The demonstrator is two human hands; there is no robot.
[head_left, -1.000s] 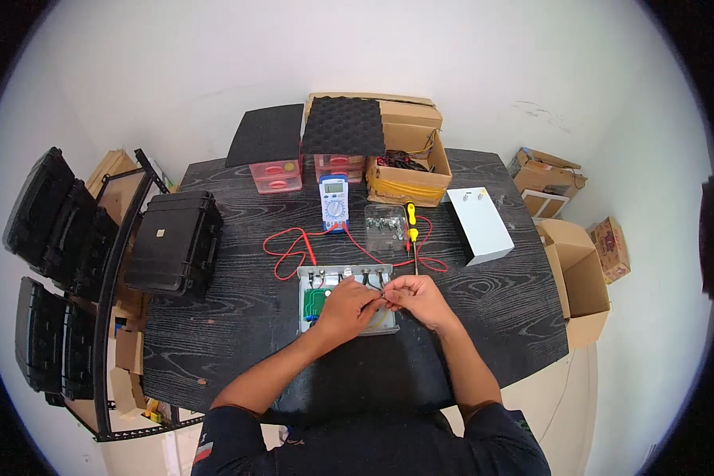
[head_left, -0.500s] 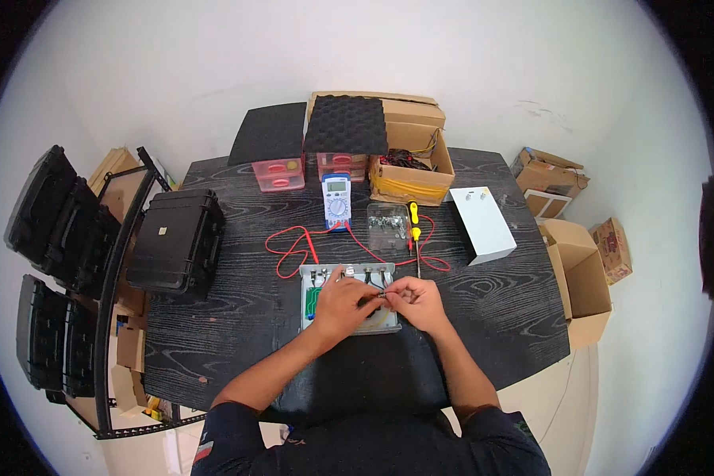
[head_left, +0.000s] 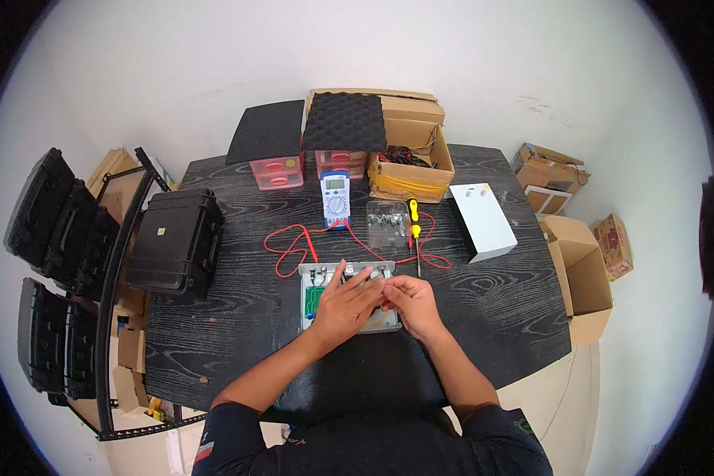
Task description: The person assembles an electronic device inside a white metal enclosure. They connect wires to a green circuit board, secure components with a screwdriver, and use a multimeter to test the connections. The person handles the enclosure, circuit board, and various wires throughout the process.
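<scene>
A shallow grey metal enclosure (head_left: 306, 316) lies at the table's near side, with a green circuit board (head_left: 316, 298) in its left part and connectors along its far wall. Over its middle is my left hand (head_left: 343, 311), fingers stretched out and apart, the tips near my right hand; its thumb is hidden. My right hand (head_left: 414, 305) is closed in a pinch at the enclosure's right side. What it pinches is too small and covered to make out. Both hands hide much of the enclosure's inside.
Beyond the enclosure lie a blue-and-white multimeter (head_left: 336, 204) with red leads (head_left: 278, 245), a clear tray of small hardware (head_left: 387, 224) and a yellow-handled screwdriver (head_left: 415, 231). A white metal cover (head_left: 484, 222) is at right, a black hard case (head_left: 177, 242) at left, a cardboard box (head_left: 411, 186) behind.
My left hand's fingers have straightened and spread from their bent position, covering more of the enclosure's middle. The right hand has shifted slightly, staying in its pinch.
</scene>
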